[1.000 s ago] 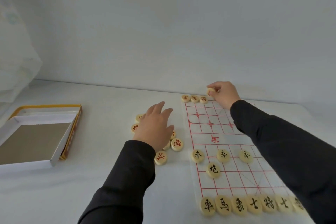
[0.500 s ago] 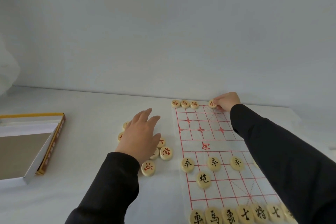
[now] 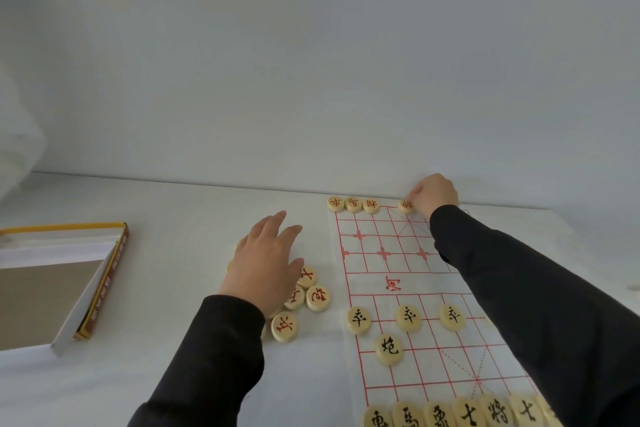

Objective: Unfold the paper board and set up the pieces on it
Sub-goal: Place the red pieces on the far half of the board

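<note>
At the left edge of the frame an open box (image 3: 52,288) with white walls and a yellow and red-brown rim lies on the white worktop (image 3: 173,374). The border cuts it off, and the print on its side is too blurred to read. Left of centre, the left hand (image 3: 263,267) is held palm down with its fingers straight and spread over a cluster of loose pieces (image 3: 317,298) marked in red. It grips nothing, and whether it touches them cannot be told. Four of these discs show plainly at its lower right, only slivers peek out at its left, and the rest are hidden beneath it. Right of centre the paper board (image 3: 391,267) lies unfolded and flat, its red grid running from the far wall to the bottom edge. Three red-lettered pieces (image 3: 354,204) sit side by side at its upper left corner. Further right on that far row, the right hand (image 3: 434,194) pinches a fourth piece (image 3: 404,206) with curled fingers, which hide part of the disc and its character. Three black pawns (image 3: 408,317) stand in a row lower down, with a black cannon (image 3: 388,348) below them. The black back row (image 3: 467,412) is cropped by the bottom edge. The dark right sleeve (image 3: 536,305) covers the board's right side.
</note>
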`<state>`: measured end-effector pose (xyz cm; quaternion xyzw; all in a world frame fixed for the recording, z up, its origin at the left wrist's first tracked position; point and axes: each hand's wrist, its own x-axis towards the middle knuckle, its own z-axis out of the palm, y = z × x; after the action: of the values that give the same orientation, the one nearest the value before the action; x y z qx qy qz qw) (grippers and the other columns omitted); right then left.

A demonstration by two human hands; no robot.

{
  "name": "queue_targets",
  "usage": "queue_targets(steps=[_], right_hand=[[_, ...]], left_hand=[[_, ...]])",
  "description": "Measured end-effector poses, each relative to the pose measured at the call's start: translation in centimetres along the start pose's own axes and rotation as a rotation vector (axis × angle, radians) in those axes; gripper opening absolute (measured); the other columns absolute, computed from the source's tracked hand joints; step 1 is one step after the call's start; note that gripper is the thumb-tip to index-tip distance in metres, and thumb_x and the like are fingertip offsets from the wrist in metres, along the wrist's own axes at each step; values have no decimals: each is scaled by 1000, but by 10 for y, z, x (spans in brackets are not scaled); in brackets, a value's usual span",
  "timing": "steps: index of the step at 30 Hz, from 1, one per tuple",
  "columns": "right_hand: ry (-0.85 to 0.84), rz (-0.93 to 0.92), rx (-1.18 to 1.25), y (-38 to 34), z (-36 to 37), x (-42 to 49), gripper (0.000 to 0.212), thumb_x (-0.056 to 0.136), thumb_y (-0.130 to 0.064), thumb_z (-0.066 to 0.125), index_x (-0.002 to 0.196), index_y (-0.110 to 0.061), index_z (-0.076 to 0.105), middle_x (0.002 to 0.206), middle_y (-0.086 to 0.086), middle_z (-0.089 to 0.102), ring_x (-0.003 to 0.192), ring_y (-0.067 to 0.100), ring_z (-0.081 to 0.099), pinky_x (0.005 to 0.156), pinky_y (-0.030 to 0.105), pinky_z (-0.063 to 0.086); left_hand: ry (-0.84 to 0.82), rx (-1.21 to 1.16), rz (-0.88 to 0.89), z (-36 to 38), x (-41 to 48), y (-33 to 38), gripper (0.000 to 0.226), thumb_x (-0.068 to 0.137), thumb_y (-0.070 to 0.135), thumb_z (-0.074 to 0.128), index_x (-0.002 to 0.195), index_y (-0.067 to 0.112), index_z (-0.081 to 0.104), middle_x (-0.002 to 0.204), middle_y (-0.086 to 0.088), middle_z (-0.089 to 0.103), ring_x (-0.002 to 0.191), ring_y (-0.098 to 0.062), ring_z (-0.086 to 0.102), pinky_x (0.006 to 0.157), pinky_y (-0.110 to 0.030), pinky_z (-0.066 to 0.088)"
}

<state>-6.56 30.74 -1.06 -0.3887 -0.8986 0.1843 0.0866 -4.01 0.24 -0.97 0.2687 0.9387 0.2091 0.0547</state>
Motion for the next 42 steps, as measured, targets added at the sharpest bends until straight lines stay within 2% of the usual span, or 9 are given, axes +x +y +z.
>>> queue_targets(steps=[5,11,17,23,27,31,34,36,42], right_hand=[[56,-184,56,-16,-5,-16,17,91,-17,59,95,-5,71,98,10,70,92,26,64,85,34,51],[6,-375,70,-55,2,-55,15,90,-17,58,89,-10,71,92,5,70,86,21,63,79,30,51],[-91,-518,80,-87,16,-96,16,89,-15,58,82,-9,71,86,4,69,83,22,63,77,32,51],[-241,-645,63,-113,36,-133,15,89,-18,58,85,-11,71,93,0,69,87,18,63,82,34,51],[-416,-745,50,-128,48,-149,16,91,-14,55,102,-12,68,106,-1,62,96,14,57,83,24,44],[-538,-746,-32,-140,52,-151,27,92,-5,50,115,-14,61,103,0,57,95,15,55,80,23,41],[-590,-715,-148,-146,48,-152,23,92,-21,55,112,-11,62,110,2,60,97,17,54,81,25,42],[-625,-700,-214,-147,46,-153,29,91,-28,58,109,-6,64,111,5,62,101,21,57,86,30,45],[-676,-697,-239,-145,51,-158,21,84,-21,67,101,-8,67,101,6,64,88,20,59,77,32,48]], left_hand=[[-54,34,-108,-9,-1,-15,57,96,34,43,147,25,20,157,2,9,144,-18,8,115,-35,21],[-159,62,-140,-17,-8,-20,60,95,37,44,148,24,17,157,0,10,144,-20,9,115,-37,20],[-225,50,-209,-33,-18,-34,61,95,39,46,148,24,19,155,-1,19,141,-21,20,112,-37,25],[-314,81,-285,-53,-36,-54,61,95,41,45,147,21,21,150,-3,29,135,-22,33,108,-33,30],[-291,70,-296,-66,-45,-60,62,96,41,44,148,21,18,151,-4,29,137,-21,31,109,-31,27],[-322,79,-312,-65,-47,-58,62,96,40,45,148,19,19,152,-4,29,137,-21,30,109,-31,26],[-372,69,-307,-59,-44,-56,63,95,41,46,148,20,19,151,-3,30,137,-20,31,109,-31,27],[-373,53,-303,-58,-44,-56,62,95,41,46,148,20,20,151,-3,31,136,-20,32,109,-31,28],[-354,76,-285,-53,-42,-50,53,95,39,47,142,18,32,142,-3,44,127,-19,43,101,-28,35]])
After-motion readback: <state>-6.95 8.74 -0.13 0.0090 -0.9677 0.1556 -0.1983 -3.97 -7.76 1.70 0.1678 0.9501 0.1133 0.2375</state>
